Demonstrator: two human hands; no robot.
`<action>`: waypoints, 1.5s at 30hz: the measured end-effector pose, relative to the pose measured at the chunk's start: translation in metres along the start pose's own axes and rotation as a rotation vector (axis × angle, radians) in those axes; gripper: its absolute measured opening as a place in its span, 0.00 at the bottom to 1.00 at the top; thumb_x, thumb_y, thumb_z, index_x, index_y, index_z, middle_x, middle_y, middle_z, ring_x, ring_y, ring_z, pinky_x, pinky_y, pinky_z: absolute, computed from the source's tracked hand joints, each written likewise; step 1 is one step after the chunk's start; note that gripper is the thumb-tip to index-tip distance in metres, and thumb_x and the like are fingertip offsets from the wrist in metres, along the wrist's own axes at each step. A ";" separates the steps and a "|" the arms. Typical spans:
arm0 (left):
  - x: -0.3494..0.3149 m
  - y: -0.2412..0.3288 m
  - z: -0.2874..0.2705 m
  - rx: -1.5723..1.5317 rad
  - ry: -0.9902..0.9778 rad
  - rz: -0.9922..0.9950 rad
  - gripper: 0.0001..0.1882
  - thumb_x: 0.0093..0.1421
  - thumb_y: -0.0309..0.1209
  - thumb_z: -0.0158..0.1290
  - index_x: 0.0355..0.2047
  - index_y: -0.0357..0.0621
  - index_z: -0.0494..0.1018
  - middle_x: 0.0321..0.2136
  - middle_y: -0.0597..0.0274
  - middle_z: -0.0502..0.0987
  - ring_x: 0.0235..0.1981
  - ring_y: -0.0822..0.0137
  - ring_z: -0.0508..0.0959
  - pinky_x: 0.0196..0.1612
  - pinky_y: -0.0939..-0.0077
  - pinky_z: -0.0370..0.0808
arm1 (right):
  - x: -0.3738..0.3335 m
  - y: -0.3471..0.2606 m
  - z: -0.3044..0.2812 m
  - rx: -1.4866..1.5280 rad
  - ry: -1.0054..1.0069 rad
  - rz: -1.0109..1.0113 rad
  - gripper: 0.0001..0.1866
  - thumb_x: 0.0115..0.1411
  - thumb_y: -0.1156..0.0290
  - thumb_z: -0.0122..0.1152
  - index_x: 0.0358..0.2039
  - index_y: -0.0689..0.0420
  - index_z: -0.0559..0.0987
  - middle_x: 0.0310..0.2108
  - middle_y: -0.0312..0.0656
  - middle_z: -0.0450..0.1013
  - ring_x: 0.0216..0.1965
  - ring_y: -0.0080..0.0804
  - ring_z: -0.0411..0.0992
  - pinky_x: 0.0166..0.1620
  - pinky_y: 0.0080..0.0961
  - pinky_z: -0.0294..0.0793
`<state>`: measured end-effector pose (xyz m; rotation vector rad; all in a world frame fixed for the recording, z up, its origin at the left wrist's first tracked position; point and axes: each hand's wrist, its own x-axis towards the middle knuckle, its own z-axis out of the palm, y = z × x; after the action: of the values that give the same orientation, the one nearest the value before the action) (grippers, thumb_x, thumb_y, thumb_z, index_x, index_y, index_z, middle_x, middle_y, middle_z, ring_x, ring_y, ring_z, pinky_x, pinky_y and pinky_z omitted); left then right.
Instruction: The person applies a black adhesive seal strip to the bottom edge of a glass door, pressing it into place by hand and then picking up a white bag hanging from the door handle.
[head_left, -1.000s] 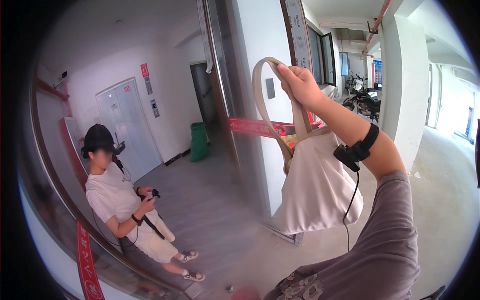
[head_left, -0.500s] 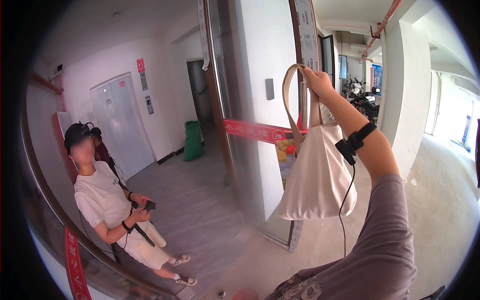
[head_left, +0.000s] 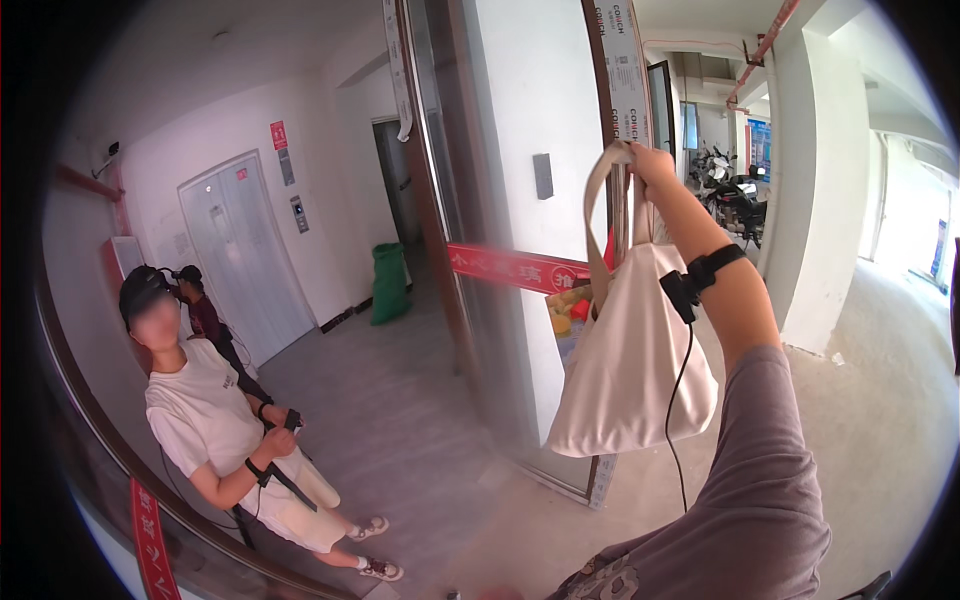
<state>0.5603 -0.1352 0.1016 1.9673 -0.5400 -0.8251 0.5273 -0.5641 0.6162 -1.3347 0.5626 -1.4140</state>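
Observation:
A cream tote bag point(head_left: 640, 370) hangs from its light-brown strap in front of the edge of a glass door point(head_left: 490, 360). My right hand point(head_left: 652, 165) is closed on the top of that strap, with the arm stretched forward and a black band round the forearm. Behind the strap, the door's upright handle partly shows; whether the strap touches it, I cannot tell. Beside the bag, a colourful printed sheet point(head_left: 567, 315) is partly covered by it. My left hand is out of view.
At left, beyond glass, a person point(head_left: 215, 400) in light clothes stands holding a small dark device, with another person behind. Farther back are a grey elevator door point(head_left: 235, 255) and a green sack point(head_left: 390, 285). Motorbikes point(head_left: 735, 200) stand beyond a white pillar point(head_left: 820, 200) at right.
My right hand has moved slightly right and down in the picture, and the bag hangs a little lower and wider. The person at left has shifted slightly.

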 end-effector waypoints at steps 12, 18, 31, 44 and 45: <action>-0.019 -0.024 -0.021 -0.035 0.078 -0.045 0.13 0.48 0.37 0.49 0.27 0.39 0.68 0.18 0.59 0.72 0.18 0.67 0.71 0.20 0.73 0.68 | 0.002 0.112 -0.031 -0.998 -0.285 -0.487 0.10 0.51 0.66 0.44 0.26 0.58 0.71 0.18 0.44 0.67 0.19 0.32 0.67 0.22 0.28 0.65; -0.066 -0.055 -0.005 -0.095 0.170 -0.085 0.13 0.48 0.37 0.49 0.27 0.39 0.68 0.17 0.59 0.71 0.18 0.67 0.71 0.19 0.73 0.68 | 0.037 0.157 -0.094 -1.068 -0.105 -0.423 0.27 0.56 0.49 0.33 0.26 0.61 0.72 0.22 0.51 0.70 0.29 0.41 0.70 0.34 0.35 0.65; -0.206 -0.118 -0.019 -0.168 0.594 -0.370 0.13 0.48 0.36 0.49 0.27 0.38 0.67 0.17 0.59 0.71 0.17 0.67 0.71 0.19 0.73 0.68 | -0.321 0.138 0.033 -0.034 -1.055 -0.685 0.09 0.42 0.82 0.50 0.27 0.61 0.69 0.22 0.46 0.68 0.23 0.40 0.68 0.26 0.27 0.67; -0.350 -0.157 0.036 -0.209 0.934 -0.608 0.12 0.49 0.35 0.49 0.27 0.37 0.67 0.16 0.59 0.71 0.16 0.67 0.71 0.18 0.73 0.67 | -0.720 0.234 0.101 -0.381 -2.703 0.494 0.19 0.53 0.54 0.46 0.33 0.58 0.68 0.29 0.38 0.68 0.30 0.26 0.67 0.33 0.23 0.68; -0.361 -0.142 0.036 -0.277 0.955 -0.610 0.12 0.49 0.35 0.49 0.27 0.37 0.67 0.16 0.59 0.71 0.17 0.68 0.71 0.18 0.73 0.67 | -0.737 0.236 0.095 -0.396 -2.749 0.502 0.19 0.53 0.54 0.46 0.33 0.58 0.68 0.29 0.38 0.68 0.30 0.26 0.67 0.33 0.23 0.68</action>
<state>0.2947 0.1496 0.0865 1.9953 0.7184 -0.1914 0.5622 0.0454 0.1316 -1.7996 -0.7615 1.4837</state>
